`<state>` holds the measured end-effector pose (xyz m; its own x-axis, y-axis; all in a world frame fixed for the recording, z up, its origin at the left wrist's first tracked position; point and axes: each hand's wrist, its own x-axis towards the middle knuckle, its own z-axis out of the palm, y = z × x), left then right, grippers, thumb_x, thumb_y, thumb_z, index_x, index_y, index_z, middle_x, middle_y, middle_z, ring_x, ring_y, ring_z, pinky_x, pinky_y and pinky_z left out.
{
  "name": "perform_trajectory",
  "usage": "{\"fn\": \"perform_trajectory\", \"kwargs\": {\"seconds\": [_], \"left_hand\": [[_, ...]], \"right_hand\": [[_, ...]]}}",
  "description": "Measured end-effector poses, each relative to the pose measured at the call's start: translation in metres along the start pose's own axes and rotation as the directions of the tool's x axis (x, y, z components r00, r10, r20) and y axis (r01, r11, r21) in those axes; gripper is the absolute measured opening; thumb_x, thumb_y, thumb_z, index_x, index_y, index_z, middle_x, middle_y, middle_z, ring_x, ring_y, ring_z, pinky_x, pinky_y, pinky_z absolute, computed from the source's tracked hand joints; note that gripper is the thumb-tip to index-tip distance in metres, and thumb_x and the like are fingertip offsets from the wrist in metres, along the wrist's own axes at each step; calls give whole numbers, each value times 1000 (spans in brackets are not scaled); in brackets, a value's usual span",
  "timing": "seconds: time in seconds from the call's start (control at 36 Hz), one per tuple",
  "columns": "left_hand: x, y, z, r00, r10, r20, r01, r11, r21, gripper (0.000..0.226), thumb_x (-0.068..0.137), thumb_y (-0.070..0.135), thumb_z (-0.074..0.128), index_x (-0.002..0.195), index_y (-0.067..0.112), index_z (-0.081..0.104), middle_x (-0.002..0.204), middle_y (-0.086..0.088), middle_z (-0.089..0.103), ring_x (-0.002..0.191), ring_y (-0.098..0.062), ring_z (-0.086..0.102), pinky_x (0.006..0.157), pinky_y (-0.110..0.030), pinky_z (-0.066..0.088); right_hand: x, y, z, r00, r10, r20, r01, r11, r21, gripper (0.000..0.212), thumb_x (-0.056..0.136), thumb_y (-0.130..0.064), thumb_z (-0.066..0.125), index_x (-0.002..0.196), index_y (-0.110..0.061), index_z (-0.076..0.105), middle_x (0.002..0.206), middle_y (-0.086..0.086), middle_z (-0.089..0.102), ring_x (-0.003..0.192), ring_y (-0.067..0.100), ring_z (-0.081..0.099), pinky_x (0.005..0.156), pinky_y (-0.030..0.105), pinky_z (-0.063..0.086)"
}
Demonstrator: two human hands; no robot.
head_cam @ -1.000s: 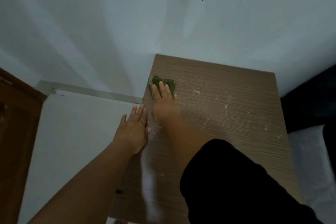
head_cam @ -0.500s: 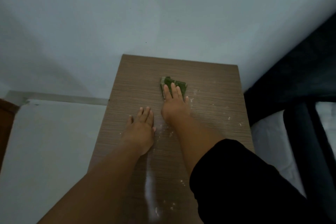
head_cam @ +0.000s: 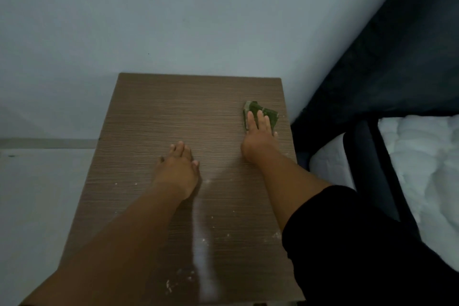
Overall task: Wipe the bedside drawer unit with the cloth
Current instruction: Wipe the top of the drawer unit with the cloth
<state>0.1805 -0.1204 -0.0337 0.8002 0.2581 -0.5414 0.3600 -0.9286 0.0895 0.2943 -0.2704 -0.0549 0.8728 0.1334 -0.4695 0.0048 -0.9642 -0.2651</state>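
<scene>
You are pressing a folded green cloth [head_cam: 263, 114] flat under your right hand [head_cam: 258, 138], fingers straight, near the right edge of the drawer unit [head_cam: 154, 112]; the surface is wood-grained and set against a pale wall [head_cam: 198, 20]. Your left hand [head_cam: 177, 169] is resting palm down mid-surface, fingers relaxed and holding nothing. White crumbs [head_cam: 169, 285] and a pale streak [head_cam: 202, 243] are lying toward the front edge. Judging from here, another outward push is likely to send cloth or dust over the edge toward the bed [head_cam: 422, 169], while the front debris risks being missed.

Matt wood-grain drawer unit [head_cam: 173, 112], green cloth [head_cam: 264, 113]
</scene>
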Motion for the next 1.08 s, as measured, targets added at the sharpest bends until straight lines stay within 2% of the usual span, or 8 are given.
{"fn": "perform_trajectory", "kwargs": {"seconds": [0.28, 0.39, 0.44, 0.58, 0.75, 0.94, 1.0, 1.08], "left_hand": [[5, 2, 4, 999, -27, -23, 26, 1000, -14, 55, 102, 32, 19, 152, 8, 9, 161, -5, -1, 149, -20, 0, 118, -39, 15], [4, 2, 4, 1000, -21, -22, 21, 999, -35, 56, 102, 31, 20, 152, 9, 8, 161, -5, -3, 149, -20, -1, 118, -42, 14], [5, 1, 2, 1000, -9, 6, 10, 998, -58, 56, 102, 32, 20, 152, 9, 7, 161, -5, -3, 149, -20, -2, 119, -44, 12], [4, -19, -7, 1000, 11, -6, -11, 996, -90, 57, 102, 36, 19, 152, 9, 10, 161, -4, 4, 149, -22, 0, 118, -47, 13], [-12, -82, 2, 974, -212, -85, 180, 941, -287, 58, 102, 28, 24, 151, 3, 6, 160, -11, 1, 148, -28, -2, 118, -47, 8], [-27, -152, 9, 857, -500, 124, 444, 595, -670, 62, 103, 38, 14, 139, -8, 37, 146, -27, 36, 135, -38, 35, 113, -41, 24], [-27, -169, 13, 826, -529, 192, 449, 414, -792, 72, 100, 47, 11, 137, -6, 42, 144, -26, 41, 134, -37, 39, 114, -41, 26], [-31, -184, 19, 861, -455, 227, 360, 230, -904, 75, 97, 55, 8, 133, 5, 52, 140, -18, 50, 131, -33, 44, 113, -46, 31]], "right_hand": [[1, 46, -17, 987, 155, -49, -148, 982, 117, 68, 99, -8, 30, 153, -26, -9, 161, -1, -15, 150, 19, -6, 121, 37, 11], [-6, 77, -24, 957, 278, -86, -276, 960, 41, 51, 101, -25, 32, 150, -22, 20, 152, 11, 32, 134, 32, 40, 110, 42, 35], [-15, 88, -26, 945, 305, -121, -311, 949, -40, 47, 101, -30, 32, 147, -18, 30, 147, 12, 41, 130, 32, 45, 109, 41, 37], [-32, 58, -33, 923, 322, -210, -282, 939, 198, 67, 98, -8, 37, 154, -16, 2, 161, 11, 6, 145, 29, 21, 116, 39, 23], [-48, -59, -17, 986, 43, -160, -19, 989, 150, 80, 93, 7, 39, 154, -20, -6, 161, 4, -11, 149, 27, 8, 118, 39, 20], [-97, -192, 55, 956, -290, 53, 275, 943, 188, 79, 92, 2, 39, 154, -25, -2, 162, -2, -9, 147, 29, 16, 116, 44, 23], [-111, -214, 75, 929, -359, 91, 337, 921, 193, 77, 93, -2, 42, 154, -23, 0, 162, 0, -9, 148, 27, 14, 117, 41, 21], [-126, -233, 101, 892, -431, 137, 410, 898, 161, 67, 99, -13, 39, 155, -19, 2, 162, 4, -8, 150, 23, 1, 120, 40, 14]]}}
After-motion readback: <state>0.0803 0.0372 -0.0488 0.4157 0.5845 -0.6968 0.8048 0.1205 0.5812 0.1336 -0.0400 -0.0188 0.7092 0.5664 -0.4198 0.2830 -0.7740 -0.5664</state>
